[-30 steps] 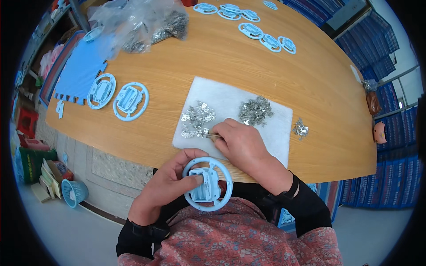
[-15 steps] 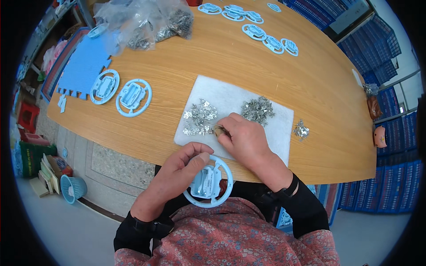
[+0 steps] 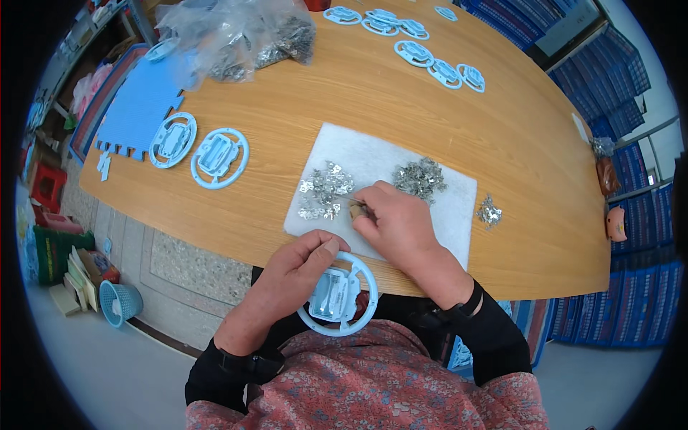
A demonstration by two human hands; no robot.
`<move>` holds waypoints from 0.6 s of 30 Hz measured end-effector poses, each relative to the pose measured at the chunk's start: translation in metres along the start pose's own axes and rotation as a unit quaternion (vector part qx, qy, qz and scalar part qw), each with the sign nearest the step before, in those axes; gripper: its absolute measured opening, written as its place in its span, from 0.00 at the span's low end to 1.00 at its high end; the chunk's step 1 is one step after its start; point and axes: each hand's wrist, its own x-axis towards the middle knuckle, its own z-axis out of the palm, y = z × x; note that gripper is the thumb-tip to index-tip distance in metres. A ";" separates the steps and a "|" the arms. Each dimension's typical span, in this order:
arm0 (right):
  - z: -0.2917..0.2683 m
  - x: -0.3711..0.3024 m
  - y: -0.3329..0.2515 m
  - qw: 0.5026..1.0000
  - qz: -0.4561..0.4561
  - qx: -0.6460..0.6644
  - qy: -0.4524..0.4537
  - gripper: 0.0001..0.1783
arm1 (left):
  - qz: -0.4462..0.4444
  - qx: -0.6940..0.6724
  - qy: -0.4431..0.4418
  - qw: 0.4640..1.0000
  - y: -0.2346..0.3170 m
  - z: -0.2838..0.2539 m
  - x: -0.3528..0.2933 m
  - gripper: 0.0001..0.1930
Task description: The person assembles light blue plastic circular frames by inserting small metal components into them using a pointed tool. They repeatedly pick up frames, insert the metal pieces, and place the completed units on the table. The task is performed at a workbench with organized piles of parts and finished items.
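Note:
A light blue toy steering wheel (image 3: pixel 334 295) hangs over my lap at the table's near edge. My left hand (image 3: pixel 290 276) pinches its upper rim between thumb and fingers. Closed around thin metal tweezers (image 3: pixel 349 198), my right hand (image 3: pixel 399 226) rests over the white foam pad (image 3: pixel 373 150). Their tips point left at a spread of small shiny metal plates (image 3: pixel 326 188); whether they grip a plate I cannot tell. Something tan wraps one right finger. Behind that hand lies a darker heap of small metal parts (image 3: pixel 420 178).
Two blue steering wheels (image 3: pixel 219 158) lie left, by a blue foam mat (image 3: pixel 140 107). Plastic bags of metal parts (image 3: pixel 244 43) sit at the far left. More wheels (image 3: pixel 413 53) lie at the far side. A small metal pile (image 3: pixel 489 212) is right of the pad.
The view has shifted slightly. My right hand and tweezers stay at the metal plates with only a small movement. My left hand holds the steering wheel as before.

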 end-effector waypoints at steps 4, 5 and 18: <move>-0.011 -0.005 0.010 0.997 0.020 0.078 0.011 0.09 | 0.024 0.024 -0.004 0.999 0.004 0.000 0.007 0.14; -0.013 -0.006 0.013 0.995 0.025 0.101 0.008 0.09 | 0.020 0.022 -0.005 1.000 0.006 0.001 0.010 0.15; -0.030 -0.016 0.013 0.978 0.018 0.209 -0.003 0.09 | -0.003 0.067 -0.015 0.998 0.018 0.002 0.051 0.13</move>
